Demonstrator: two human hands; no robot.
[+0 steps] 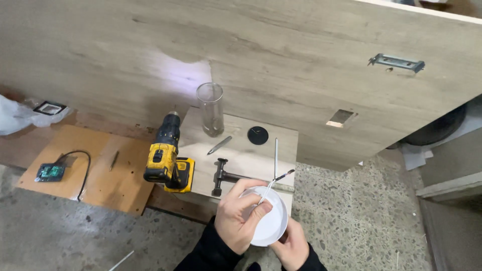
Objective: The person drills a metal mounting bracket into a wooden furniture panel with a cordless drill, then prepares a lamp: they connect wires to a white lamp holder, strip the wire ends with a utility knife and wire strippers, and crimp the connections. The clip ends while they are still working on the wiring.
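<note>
Both my hands low in frame, close together, black sleeves. Left hand [240, 217] on top, fingers curled, thumb and forefinger pinched tight on something thin. Right hand [292, 247] below, palm up, fingers cupped and gripping from underneath. Wrists nearly touching.

**Bare hands, black sleeves**

Two hands show at the bottom edge of the head view, both uncovered, with no gloves, rings or watch to be seen. The left hand [241, 216] emerges from a black long sleeve [208, 253] of soft, matte cloth that ends at the wrist in a plain cuff. The right hand [291, 246] comes out of a matching black sleeve, of which only a short stretch at the cuff is visible. Fingernails are short and unpainted.
</note>
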